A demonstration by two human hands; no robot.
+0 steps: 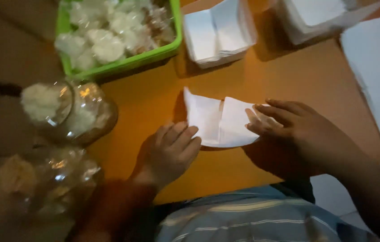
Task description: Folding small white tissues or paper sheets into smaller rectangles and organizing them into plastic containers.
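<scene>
At centre frame, on the orange tabletop (154, 98): a folded white paper sheet (214, 123), creased down its middle, its two flaps lifted slightly.

Just left of and below the sheet: the left hand (170, 152), palm down, fingers curled loosely, fingertips (190, 132) touching the sheet's lower-left edge. Pressing rather than gripping, nothing enclosed in it.

At the sheet's right edge: the right hand (297, 134), fingers extended leftward over the right flap, tips (255, 121) lying on the paper. Pinching the edge or only resting flat: cannot tell, the underside hidden. Hands apart, the sheet between them, touched from both sides.

Upper left of the frame: a green plastic tray (123, 65) filled with small white wrapped pieces (109, 31). Upper centre, beside the tray: a stack of folded white papers (217, 33), well apart from the hands. Upper right: another white stack (320, 15), partly cut by the frame. Right edge: a large white sheet (378, 76) lying flat.

Left side: a clear jar (71, 112) holding pale contents; below it, lower left, a second clear container (46, 179), blurred. Bottom centre: a blue striped shirt (252, 219).
</scene>
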